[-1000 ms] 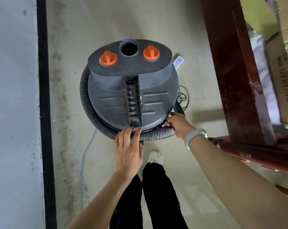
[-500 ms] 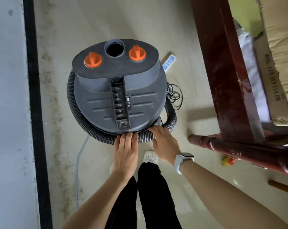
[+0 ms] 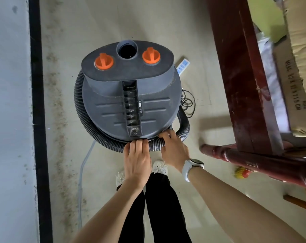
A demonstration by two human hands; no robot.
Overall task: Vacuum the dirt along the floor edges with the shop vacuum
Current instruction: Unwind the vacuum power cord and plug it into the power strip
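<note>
Head view: the vacuum (image 3: 131,102) stands beside the dirt (image 3: 57,106) along the wall. Left hand (image 3: 137,159) and right hand (image 3: 173,151) curl their fingers around the hose (image 3: 155,143). Risk: the coiled hose snags, tipping the vacuum. Since earlier, the right hand has shifted left from the side.

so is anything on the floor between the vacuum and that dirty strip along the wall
Nothing visible. The shop vacuum stands right beside the dirt strip, with bare floor between. Only a thin pale tube lies near it. Both the left hand and right hand hold the hose.
</note>
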